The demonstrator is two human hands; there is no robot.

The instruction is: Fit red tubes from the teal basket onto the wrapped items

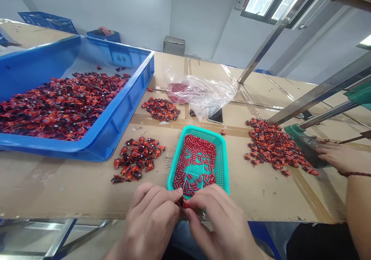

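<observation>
At the front edge of the table, both my hands meet just below a green plastic basket (227, 175). My left hand (155, 217) is closed in a pinch around a small black-and-orange piece (180, 202), mostly covered by the fingers. Thumb and forefinger of my right hand (218, 215) grip a small red piece (186, 204) against its end. Many short dark red cylinders (199, 144) lie in the basket. Left of it is a loose heap of black-and-orange pieces (139, 157), with a second heap (161, 109) farther back.
A large blue tray (121, 130) full of similar pieces stands at the left. Behind the basket are a clear plastic bag (208, 93) and a phone (215, 115). At right, another person's hand (344, 157) touches a green metal fixture beside another heap (272, 144). Metal posts (266, 47) rise there.
</observation>
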